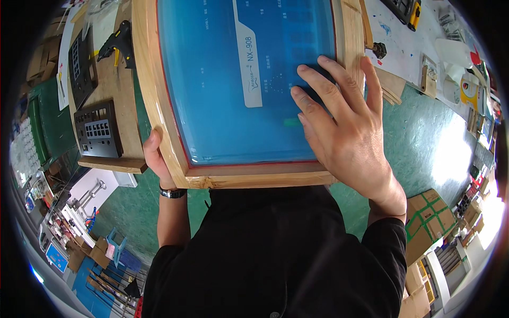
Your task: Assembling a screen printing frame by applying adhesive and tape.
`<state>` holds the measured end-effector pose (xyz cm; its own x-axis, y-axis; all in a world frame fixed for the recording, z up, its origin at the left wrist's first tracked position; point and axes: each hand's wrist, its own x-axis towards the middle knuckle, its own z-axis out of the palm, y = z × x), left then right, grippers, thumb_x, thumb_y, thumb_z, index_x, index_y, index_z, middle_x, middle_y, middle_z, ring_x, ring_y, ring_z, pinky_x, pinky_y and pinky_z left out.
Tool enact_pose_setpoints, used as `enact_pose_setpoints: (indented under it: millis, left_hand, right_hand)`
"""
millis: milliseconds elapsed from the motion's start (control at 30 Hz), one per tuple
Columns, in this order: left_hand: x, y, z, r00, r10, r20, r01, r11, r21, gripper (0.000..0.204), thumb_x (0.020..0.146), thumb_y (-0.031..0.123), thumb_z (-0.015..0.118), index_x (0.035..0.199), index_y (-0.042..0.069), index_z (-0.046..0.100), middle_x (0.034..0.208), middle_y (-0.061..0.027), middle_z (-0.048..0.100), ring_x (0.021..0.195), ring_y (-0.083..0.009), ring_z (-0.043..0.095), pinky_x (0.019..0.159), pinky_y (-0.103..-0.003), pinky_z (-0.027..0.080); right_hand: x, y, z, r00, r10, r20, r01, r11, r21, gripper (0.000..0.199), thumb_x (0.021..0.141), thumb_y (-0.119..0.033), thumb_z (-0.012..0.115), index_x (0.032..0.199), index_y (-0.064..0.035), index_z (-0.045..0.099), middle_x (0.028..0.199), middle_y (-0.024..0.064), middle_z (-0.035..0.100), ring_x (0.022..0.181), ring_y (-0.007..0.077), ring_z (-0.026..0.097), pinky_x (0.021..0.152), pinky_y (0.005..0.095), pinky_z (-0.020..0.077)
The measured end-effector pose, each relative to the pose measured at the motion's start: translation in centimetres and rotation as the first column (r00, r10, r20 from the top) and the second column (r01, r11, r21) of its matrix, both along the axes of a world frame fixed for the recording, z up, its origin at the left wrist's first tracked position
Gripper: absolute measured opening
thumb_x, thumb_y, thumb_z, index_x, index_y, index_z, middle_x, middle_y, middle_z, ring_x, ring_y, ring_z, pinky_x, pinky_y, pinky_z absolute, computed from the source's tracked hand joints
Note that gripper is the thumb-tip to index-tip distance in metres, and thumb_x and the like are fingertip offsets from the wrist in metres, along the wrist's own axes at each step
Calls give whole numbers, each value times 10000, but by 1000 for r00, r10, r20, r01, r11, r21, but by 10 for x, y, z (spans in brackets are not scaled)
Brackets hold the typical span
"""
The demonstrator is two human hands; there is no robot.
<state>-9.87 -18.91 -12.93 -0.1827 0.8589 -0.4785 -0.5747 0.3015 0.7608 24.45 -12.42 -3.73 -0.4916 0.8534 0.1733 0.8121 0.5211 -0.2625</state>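
A wooden screen printing frame [254, 180] with blue coated mesh [233, 135] and pale stencil markings lies in front of my body. At its near left corner my left hand [157, 159] grips the wood. The thumb shows along the outer side, while the other fingers are hidden beneath the frame. My right hand [347, 127] is open over the right part of the mesh, fingers spread and stretched out, the tips at the blue surface. A short green mark [292, 122] shows beside its thumb.
On a wooden board at left sit two black panels [98, 130] [82, 69] with cut-outs and a black-and-yellow glue gun [117, 45]. A white worktable [392, 42] with a yellow-and-black cutter [415, 15] stands at right. Green-taped cardboard boxes [429, 220] are on the green floor.
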Motion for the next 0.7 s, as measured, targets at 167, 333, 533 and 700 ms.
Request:
enact_pose_setpoints:
  millis: [167, 333, 533, 700]
  left_hand:
    - [-1, 3, 2, 1000, -24, 0, 24, 1000, 14, 603, 1021, 400, 515, 1480, 11, 563, 1272, -173, 727, 1023, -256, 699, 898, -373, 540]
    - [1, 3, 1, 999, -42, -6, 42, 999, 23, 602, 1003, 365, 495, 1482, 5, 560, 1284, -176, 719, 1030, -260, 692, 905, -367, 531]
    - [5, 3, -1, 999, -28, 38, 28, 999, 22, 620, 984, 355, 489, 1490, 4, 554, 1300, -179, 708, 1056, -260, 679, 921, -363, 513]
    - [6, 5, -4, 994, -59, 89, 55, 997, 46, 639, 974, 365, 498, 1500, 7, 550, 1309, -176, 704, 1070, -258, 668, 934, -367, 501]
  right_hand:
    - [-3, 8, 7, 1000, 16, 10, -17, 1000, 23, 301, 870, -88, 780, 1168, -50, 778, 1425, 92, 659, 1444, 307, 543, 1287, 683, 244]
    - [-9, 30, 13, 999, -2, 42, 0, 998, 56, 299, 908, -106, 758, 1201, -47, 768, 1424, 87, 660, 1445, 291, 540, 1284, 660, 256]
    - [-12, 84, 5, 996, 4, 89, -20, 984, 174, 310, 943, -103, 736, 1247, -44, 759, 1419, 68, 675, 1434, 272, 547, 1283, 593, 289]
    - [-12, 103, 2, 994, 9, 110, -32, 978, 207, 314, 956, -96, 725, 1265, -56, 764, 1406, 58, 691, 1417, 264, 560, 1277, 549, 314]
